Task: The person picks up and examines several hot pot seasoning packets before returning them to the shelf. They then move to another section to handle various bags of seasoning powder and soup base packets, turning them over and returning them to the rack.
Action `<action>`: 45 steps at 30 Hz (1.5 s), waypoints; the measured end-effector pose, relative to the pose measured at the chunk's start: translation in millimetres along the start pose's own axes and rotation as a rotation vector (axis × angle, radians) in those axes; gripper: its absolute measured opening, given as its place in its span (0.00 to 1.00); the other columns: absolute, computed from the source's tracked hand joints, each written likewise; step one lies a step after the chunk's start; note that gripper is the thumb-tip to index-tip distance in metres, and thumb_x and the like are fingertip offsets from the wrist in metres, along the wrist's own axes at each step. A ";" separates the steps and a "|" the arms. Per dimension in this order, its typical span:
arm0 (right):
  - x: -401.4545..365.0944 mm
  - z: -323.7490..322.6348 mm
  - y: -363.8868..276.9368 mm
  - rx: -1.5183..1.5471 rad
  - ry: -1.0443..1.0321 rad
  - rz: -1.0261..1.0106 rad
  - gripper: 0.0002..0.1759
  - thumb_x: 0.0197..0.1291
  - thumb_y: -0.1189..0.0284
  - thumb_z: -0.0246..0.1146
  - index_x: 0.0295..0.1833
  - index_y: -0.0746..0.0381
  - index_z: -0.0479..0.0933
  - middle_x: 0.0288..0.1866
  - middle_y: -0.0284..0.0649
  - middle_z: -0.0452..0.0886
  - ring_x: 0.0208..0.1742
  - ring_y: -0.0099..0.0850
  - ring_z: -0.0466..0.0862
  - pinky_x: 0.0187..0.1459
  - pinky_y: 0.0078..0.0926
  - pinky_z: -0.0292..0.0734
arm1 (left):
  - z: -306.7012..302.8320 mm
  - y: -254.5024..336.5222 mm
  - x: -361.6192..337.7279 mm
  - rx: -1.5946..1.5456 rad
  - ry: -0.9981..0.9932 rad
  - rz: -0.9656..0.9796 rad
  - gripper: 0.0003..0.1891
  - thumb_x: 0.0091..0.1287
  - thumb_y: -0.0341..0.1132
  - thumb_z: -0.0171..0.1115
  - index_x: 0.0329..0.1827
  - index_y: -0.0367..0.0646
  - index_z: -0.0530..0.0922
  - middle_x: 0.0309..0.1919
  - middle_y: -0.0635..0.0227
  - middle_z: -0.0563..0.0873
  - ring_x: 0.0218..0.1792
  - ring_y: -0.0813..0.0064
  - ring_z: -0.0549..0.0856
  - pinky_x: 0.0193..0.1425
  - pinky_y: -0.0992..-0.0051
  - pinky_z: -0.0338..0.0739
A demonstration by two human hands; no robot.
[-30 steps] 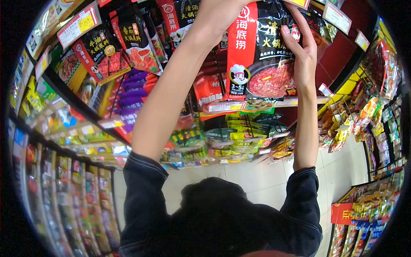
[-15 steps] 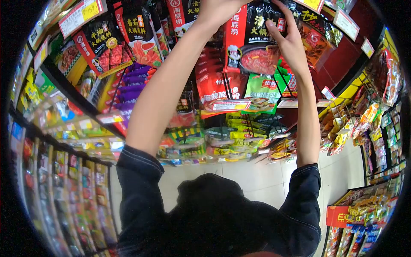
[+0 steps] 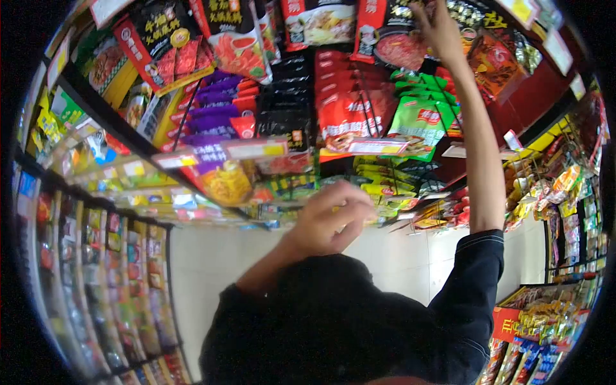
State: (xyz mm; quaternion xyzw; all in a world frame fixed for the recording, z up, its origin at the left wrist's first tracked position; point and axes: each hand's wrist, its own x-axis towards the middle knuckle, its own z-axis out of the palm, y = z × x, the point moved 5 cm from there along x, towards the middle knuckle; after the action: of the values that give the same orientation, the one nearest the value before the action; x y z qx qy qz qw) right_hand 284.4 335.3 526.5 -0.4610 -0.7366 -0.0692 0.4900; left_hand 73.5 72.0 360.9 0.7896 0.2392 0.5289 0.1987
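You seem to be adjusting the red-and-black packet (image 3: 394,43) in the upper row (image 3: 323,25), your right hand (image 3: 444,40) with fingers spread at its right edge, your left hand (image 3: 330,218) lower, too blurred to tell its grip, so the next move probably calls for light touch.

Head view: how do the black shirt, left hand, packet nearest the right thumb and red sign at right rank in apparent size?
Black shirt, largest.
Left hand and packet: too alike to rank; packet cut off at top.
Red sign, smallest.
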 end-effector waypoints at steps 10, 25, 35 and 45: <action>-3.0 -4.0 -4.7 -0.252 -0.099 -0.021 0.48 0.62 0.70 0.73 0.83 0.67 0.57 0.69 0.63 0.76 0.70 0.63 0.76 0.71 0.62 0.73 | -13.8 -158.6 -215.6 0.013 0.447 -0.841 0.08 0.75 0.28 0.64 0.54 0.40 0.82 0.51 0.65 0.85 0.53 0.72 0.86 0.49 0.71 0.85; -323.9 -14.1 -114.9 0.339 0.114 0.072 0.08 0.61 0.81 0.60 0.43 0.67 0.84 0.37 0.42 0.80 0.31 0.29 0.79 0.32 0.25 0.74 | -15.6 -256.0 -208.9 -1.183 0.929 -0.715 0.33 0.78 0.30 0.63 0.80 0.54 0.55 0.75 0.58 0.69 0.76 0.57 0.71 0.83 0.50 0.65; -391.8 55.3 -98.7 0.529 -0.136 0.621 0.12 0.68 0.82 0.62 0.54 0.63 0.84 0.55 0.45 0.83 0.54 0.33 0.83 0.50 0.28 0.82 | -0.2 -186.0 -206.8 -0.985 0.531 -0.917 0.24 0.81 0.32 0.57 0.76 0.44 0.63 0.66 0.59 0.80 0.64 0.58 0.84 0.72 0.49 0.80; -352.4 87.2 -140.8 1.073 -0.534 0.653 0.47 0.66 0.76 0.70 0.86 0.64 0.54 0.80 0.48 0.68 0.78 0.37 0.71 0.77 0.37 0.65 | -18.7 -118.7 -230.2 -0.533 0.336 -0.946 0.21 0.75 0.30 0.63 0.66 0.32 0.70 0.49 0.59 0.87 0.46 0.73 0.89 0.52 0.69 0.86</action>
State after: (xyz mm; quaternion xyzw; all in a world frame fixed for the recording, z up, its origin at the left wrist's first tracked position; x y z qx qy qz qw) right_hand 155.3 88.5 254.3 -0.3541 -0.5876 0.5734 0.4478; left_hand -38.9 33.6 129.9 0.4242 0.4536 0.5427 0.5656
